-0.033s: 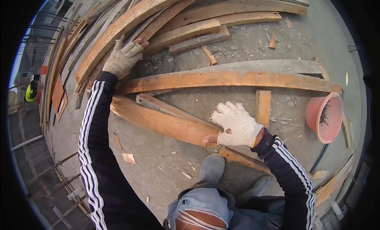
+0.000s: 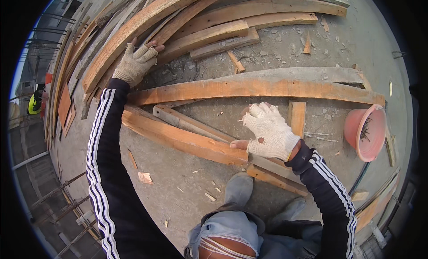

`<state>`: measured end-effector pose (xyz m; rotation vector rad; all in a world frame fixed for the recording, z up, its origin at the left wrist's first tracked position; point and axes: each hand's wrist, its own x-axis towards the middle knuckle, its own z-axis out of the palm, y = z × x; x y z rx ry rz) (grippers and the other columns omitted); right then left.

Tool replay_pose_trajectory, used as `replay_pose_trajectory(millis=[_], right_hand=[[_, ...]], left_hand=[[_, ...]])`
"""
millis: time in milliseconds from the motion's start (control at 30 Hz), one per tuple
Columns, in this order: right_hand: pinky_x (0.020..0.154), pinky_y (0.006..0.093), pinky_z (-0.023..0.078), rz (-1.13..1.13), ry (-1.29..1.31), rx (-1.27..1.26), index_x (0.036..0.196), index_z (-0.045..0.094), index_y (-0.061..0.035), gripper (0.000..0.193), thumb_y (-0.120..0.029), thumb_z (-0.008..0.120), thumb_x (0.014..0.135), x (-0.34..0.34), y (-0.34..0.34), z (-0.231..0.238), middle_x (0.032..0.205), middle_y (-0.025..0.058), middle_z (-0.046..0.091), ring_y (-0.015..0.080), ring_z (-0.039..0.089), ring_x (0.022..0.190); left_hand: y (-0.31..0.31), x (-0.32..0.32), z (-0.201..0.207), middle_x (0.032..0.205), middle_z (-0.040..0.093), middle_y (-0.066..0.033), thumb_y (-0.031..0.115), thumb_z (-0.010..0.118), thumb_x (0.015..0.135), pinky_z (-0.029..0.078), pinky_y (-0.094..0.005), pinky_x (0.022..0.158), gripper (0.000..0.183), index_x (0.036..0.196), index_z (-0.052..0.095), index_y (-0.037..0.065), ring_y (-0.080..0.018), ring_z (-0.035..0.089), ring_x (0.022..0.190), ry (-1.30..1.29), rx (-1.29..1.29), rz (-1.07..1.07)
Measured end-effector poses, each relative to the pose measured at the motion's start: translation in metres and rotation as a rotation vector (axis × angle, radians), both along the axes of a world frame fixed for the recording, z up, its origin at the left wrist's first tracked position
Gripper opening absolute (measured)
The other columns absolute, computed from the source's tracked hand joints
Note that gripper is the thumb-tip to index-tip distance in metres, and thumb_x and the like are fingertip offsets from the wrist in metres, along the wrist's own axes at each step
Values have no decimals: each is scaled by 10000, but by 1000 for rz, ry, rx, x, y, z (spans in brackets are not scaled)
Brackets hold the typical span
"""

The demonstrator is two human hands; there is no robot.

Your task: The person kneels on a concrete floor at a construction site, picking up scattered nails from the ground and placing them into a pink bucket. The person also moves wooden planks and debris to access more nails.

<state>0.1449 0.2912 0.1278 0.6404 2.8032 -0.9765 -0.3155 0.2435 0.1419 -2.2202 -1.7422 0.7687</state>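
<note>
My right hand (image 2: pixel 270 133), in a cream knitted glove with bare fingertips, is spread open just past the near end of a thick orange-brown timber beam (image 2: pixel 187 141). Its thumb is by that end; whether it touches I cannot tell. Under the hand runs a narrower timber (image 2: pixel 191 123), partly hidden. My left hand (image 2: pixel 135 65), gloved alike, reaches to the upper left with fingers stretched out beside the piled timbers. A long rough beam (image 2: pixel 133 31) lies just beyond it. Across the middle lies another long timber (image 2: pixel 249 87).
A pink bucket (image 2: pixel 365 133) with nails in it leans at the right. Several timbers (image 2: pixel 276 9) are stacked at the back. A short block (image 2: pixel 296 118) and a timber offcut (image 2: pixel 276 181) lie near my right hand and boots. Wood chips and rubble litter the concrete.
The near thick beam has shifted slightly left. My right hand has moved a little up and right, off the beam's end. My left hand has moved slightly left.
</note>
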Motion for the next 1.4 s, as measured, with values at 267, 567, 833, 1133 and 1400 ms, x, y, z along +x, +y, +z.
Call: replay_pose_trajectory(millis=[267,567,833,1133,1400], right_hand=[[1127,541,394,-29,-200,287,1432,556,-99,701,-425,773,850,-93,79,-52,1381,183,582,367,551,1313],[1026,506,465,47,-175,209,1321,595,-113,528,-261,728,832,-80,76,-62,1258,141,651,336,631,1206],[1039,491,448,147,-137,216,1319,613,-109,554,-316,758,826,-54,55,-60,1259,129,663,313,625,1224],[1084,474,482,3,-86,48,1494,533,-79,831,-658,671,915,-58,61,-53,1334,182,626,339,589,1300],[1054,470,509,-225,3,-33,1532,486,-94,807,-624,660,949,-67,69,-66,1349,193,622,384,608,1285]], left_hand=[[-18,13,-32,1529,525,-4,148,623,987,290,-532,1286,275,1256,672,176,-179,403,1505,-32,243,-97],[-57,76,-87,933,688,-186,379,520,1062,498,-531,819,351,950,647,71,-428,655,930,-652,108,472],[-106,109,-85,1033,741,-157,380,513,1035,516,-500,898,349,1035,715,96,-402,675,1029,-736,107,667],[-79,49,-172,1642,439,-147,535,413,1071,279,-443,1263,624,1563,470,156,-318,393,1519,-588,18,1109],[-30,-72,-88,1363,677,-99,342,670,1023,501,-352,1055,463,1425,621,118,-232,638,1212,-1300,283,1110]])
